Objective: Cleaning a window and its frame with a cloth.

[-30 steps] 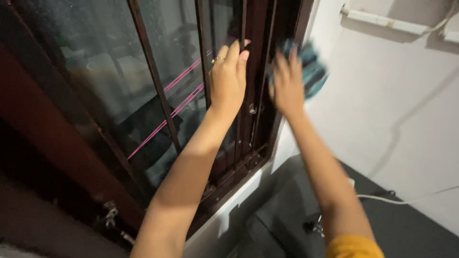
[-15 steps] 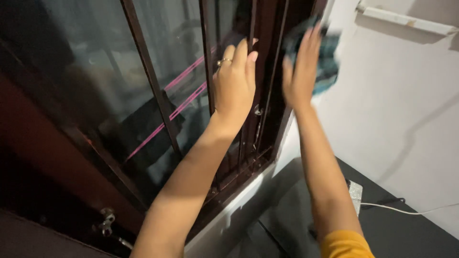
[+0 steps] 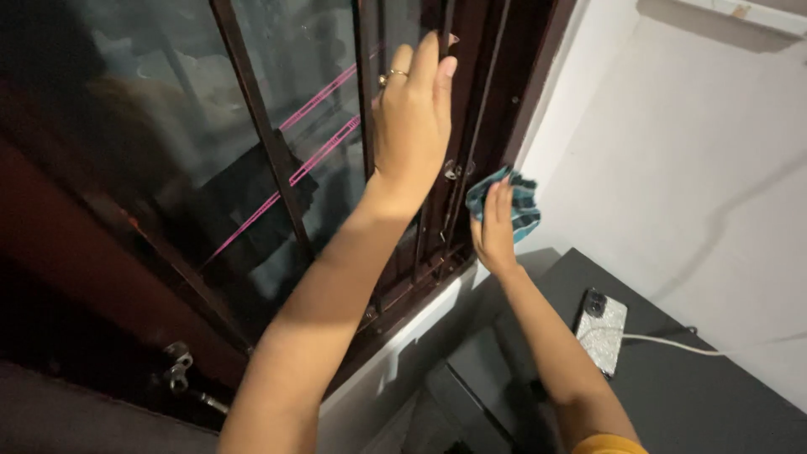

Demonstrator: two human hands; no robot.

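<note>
Closest to the camera, both forearms are reaching up and away, and the bottom edge is cutting them off so the elbows aren't really showing. A bit of yellow sleeve (image 3: 607, 443) is peeking in at the bottom right.

Down to the right, a dark counter (image 3: 714, 395) is sitting under the window, with a glittery phone (image 3: 602, 330) lying on it and a white cable (image 3: 714, 346) running off from it toward the right edge. Can't tell where the cable is ending, it's going out of frame.

Further up, the right hand (image 3: 494, 235) is gripping a teal checked cloth (image 3: 509, 200), bunched up and pressed against the lower part of the dark window frame (image 3: 481, 109), near a small metal latch (image 3: 454, 170). Most of the cloth is hiding behind the fingers, so its full shape is hard to make out.

The left hand (image 3: 414, 118) is higher, spread flat and relaxed, not holding anything, resting against a vertical bar of the window grille (image 3: 261, 126). A ring (image 3: 392, 76) is showing on one finger.

Behind the bars, the glass (image 3: 168, 151) is looking murky and dark. Two pink lines (image 3: 290, 176) are slanting across behind it, but what's back there is too dim to say. A metal bolt (image 3: 178, 368) is sitting at the bottom left in shadow.
</note>
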